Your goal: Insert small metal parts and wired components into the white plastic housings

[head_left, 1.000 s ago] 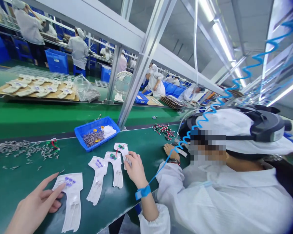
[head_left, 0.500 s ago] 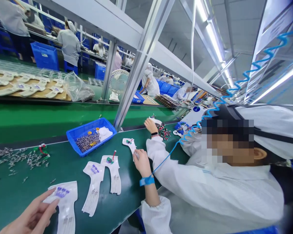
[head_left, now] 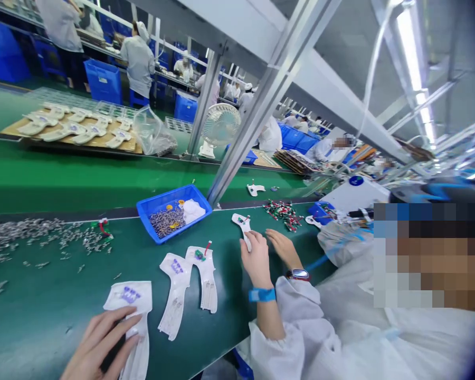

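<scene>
My left hand (head_left: 105,345) reaches in from the lower left, with its fingers and thumb curved over the neck of the nearest white plastic handle shell (head_left: 139,353). Purple button pieces (head_left: 131,294) show in the head of this shell; my fingers cover part of its grip. Beyond it on the green table lies a second white shell (head_left: 173,309) with purple buttons. A third shell (head_left: 209,287) beside that one carries a small green circuit board (head_left: 200,255) with a red wire standing up. My right hand is out of view.
At right, a co-worker's hands (head_left: 257,258) work at another white shell (head_left: 241,221). A blue tray (head_left: 152,232) of small parts stands ahead, loose metal pieces (head_left: 51,235) lie left, and wired boards (head_left: 285,211) are heaped near the co-worker. A metal post (head_left: 253,121) rises behind the tray.
My view has swung left. My left hand has shifted right, from the head of the nearest shell onto its neck. The co-worker's far hand has come back from the heap.
</scene>
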Available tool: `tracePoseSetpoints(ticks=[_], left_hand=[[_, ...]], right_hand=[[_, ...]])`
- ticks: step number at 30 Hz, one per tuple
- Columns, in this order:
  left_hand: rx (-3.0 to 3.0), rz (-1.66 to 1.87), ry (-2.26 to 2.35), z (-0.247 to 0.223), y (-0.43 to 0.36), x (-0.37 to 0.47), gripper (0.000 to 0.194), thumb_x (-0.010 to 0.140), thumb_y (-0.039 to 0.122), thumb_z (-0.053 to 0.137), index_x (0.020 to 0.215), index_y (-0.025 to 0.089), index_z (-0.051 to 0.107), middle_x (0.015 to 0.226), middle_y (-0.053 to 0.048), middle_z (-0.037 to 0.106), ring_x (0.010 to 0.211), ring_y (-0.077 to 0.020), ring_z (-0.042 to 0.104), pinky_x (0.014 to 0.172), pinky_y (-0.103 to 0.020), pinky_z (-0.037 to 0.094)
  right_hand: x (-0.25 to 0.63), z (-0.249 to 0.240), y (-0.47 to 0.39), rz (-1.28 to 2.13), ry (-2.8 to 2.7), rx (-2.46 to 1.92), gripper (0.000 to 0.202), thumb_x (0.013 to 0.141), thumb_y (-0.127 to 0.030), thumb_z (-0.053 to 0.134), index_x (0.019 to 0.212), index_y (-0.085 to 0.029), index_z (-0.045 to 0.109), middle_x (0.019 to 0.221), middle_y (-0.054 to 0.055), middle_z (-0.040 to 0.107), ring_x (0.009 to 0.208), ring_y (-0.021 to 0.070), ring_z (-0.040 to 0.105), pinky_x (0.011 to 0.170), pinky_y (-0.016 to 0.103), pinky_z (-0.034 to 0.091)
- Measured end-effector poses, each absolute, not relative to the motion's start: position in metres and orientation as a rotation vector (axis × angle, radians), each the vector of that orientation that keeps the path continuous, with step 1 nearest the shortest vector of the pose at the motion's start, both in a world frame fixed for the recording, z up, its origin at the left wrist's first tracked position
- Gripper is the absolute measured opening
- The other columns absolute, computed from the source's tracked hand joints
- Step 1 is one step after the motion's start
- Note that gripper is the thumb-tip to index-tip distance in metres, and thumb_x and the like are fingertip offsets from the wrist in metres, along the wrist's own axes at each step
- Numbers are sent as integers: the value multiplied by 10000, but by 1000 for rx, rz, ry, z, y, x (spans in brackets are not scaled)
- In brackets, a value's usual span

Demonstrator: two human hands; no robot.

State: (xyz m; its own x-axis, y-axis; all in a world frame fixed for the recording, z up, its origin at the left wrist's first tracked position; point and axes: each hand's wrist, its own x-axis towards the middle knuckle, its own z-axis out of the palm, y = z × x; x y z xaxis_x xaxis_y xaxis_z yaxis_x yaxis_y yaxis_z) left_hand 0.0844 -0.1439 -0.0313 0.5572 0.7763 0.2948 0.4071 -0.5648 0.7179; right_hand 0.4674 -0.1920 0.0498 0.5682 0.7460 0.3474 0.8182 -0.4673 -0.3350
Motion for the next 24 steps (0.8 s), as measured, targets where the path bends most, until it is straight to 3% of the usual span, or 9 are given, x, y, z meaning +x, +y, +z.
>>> tracePoseSetpoints(ticks=[3, 7, 15, 19, 21, 24], left_hand=[[2258, 759, 924, -24, -149, 96, 277, 926, 388, 578, 1180, 346, 681, 1248, -38, 656, 1111, -267, 620, 846, -345, 590], [2214, 688, 918, -10, -156, 120, 244, 969, 289, 524, 1170, 302, 660, 1264, -70, 618, 1148, -263, 574, 924, -388, 553], [2139, 662, 817, 12, -150, 149, 297, 955, 124, 487, 1190, 262, 606, 1244, -79, 566, 1112, -227, 561, 968, -383, 514], [2045, 777, 1070, 12, -118, 132, 314, 932, 82, 476, 1188, 226, 586, 1178, -92, 548, 1121, -234, 535, 1001, -414, 483], [1990, 754, 1214, 10, -98, 123, 290, 896, 51, 495, 1115, 201, 613, 1137, -100, 547, 1127, -264, 513, 1021, -471, 450], [1896, 738, 1306, 11, -76, 112, 206, 862, 14, 503, 853, 175, 633, 961, -82, 568, 1045, -270, 544, 993, -483, 449]], right_hand=[[414, 44, -203, -36, -1531, -2171, 191, 943, -284, 517, 1040, -217, 667, 1118, 100, 640, 1060, 264, 575, 891, 423, 430], [373, 33, -221, 150, -1808, -2018, 192, 922, -264, 573, 1096, -255, 652, 1200, 81, 622, 1098, 257, 557, 873, 395, 430], [400, 12, -208, -96, -1823, -2048, 281, 965, -386, 462, 1090, -237, 665, 1218, 112, 636, 1109, 313, 561, 838, 447, 430], [390, 22, -197, -83, -1926, -1872, 288, 977, -406, 459, 1111, -236, 649, 1189, 103, 654, 1084, 287, 596, 823, 412, 440], [378, 25, -192, -48, -1999, -1747, 267, 974, -395, 481, 1117, -238, 643, 1156, 92, 669, 1055, 271, 620, 825, 398, 442], [354, 27, -182, 19, -2045, -1567, 248, 975, -380, 492, 1099, -234, 650, 1088, 84, 691, 1012, 263, 643, 837, 396, 443]])
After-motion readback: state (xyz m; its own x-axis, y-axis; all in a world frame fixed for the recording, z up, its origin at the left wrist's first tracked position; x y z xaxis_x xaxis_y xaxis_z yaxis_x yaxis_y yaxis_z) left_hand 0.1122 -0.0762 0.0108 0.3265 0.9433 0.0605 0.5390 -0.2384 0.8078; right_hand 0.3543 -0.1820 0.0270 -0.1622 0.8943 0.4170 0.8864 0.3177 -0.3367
